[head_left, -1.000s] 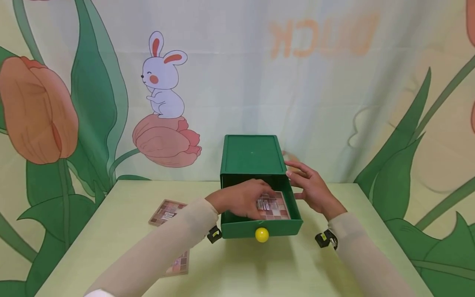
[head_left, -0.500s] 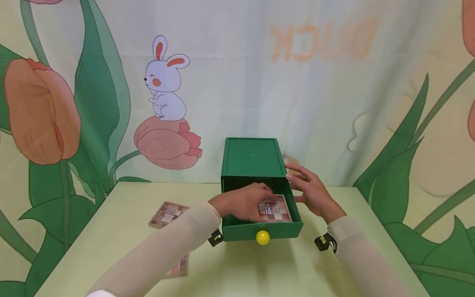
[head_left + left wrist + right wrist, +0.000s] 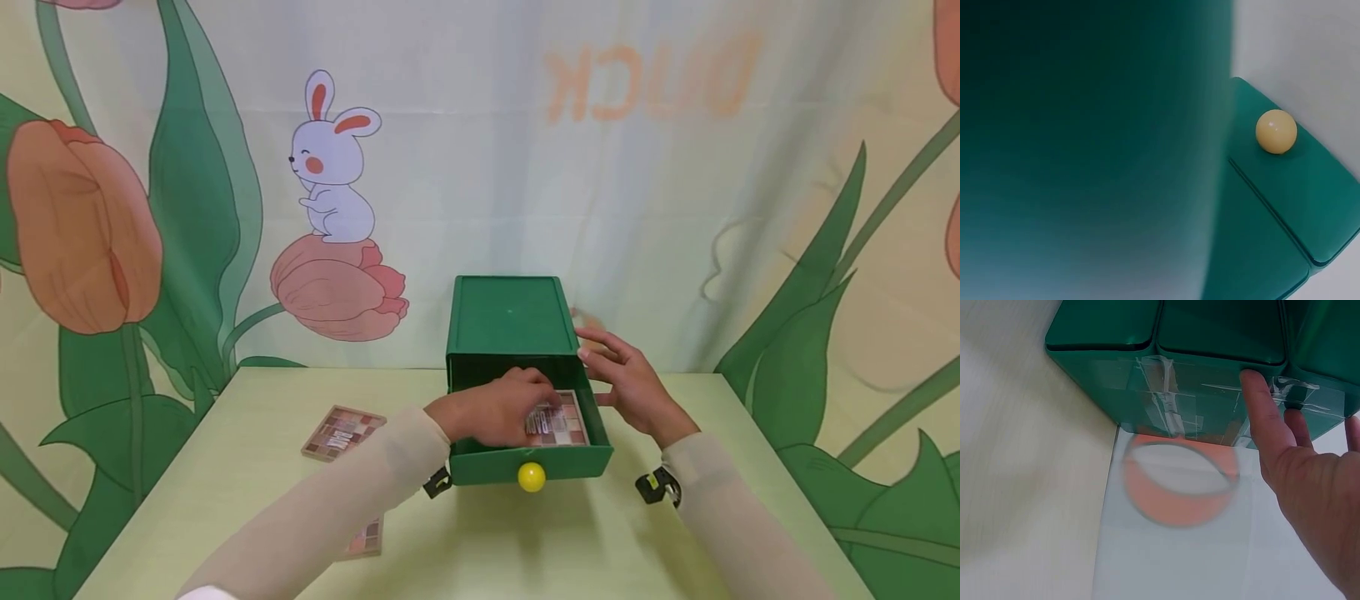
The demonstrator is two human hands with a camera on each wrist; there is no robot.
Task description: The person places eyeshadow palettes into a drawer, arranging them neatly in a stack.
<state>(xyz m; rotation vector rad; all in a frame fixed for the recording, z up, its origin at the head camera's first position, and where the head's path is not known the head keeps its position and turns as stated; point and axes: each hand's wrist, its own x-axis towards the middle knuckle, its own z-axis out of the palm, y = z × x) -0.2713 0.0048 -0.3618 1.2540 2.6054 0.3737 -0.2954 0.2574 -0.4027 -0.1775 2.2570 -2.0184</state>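
Note:
A green drawer box [image 3: 510,312] stands at the back of the table, its drawer [image 3: 480,468] pulled out by a yellow knob [image 3: 532,477]. Inside the drawer, my left hand [image 3: 491,412] grips an eyeshadow palette [image 3: 566,421], fingers bent over its far side and thumb at its near side; the hand covers the palette's left part. Against the box's right side rest the loosely spread fingers of my right hand [image 3: 633,383]. In the right wrist view, a fingertip [image 3: 1252,381] touches the taped side wall [image 3: 1210,394]. The left wrist view shows green surfaces and the knob [image 3: 1276,132], no hand.
Left of the box, one palette [image 3: 341,432] lies on the table [image 3: 255,467]. Another palette [image 3: 366,540] lies nearer the front, partly behind my left sleeve [image 3: 322,508]. A printed curtain [image 3: 480,167] hangs close behind the box.
My left hand has shifted slightly to the right over the palette in the drawer. The right hand keeps its place on the box's side.

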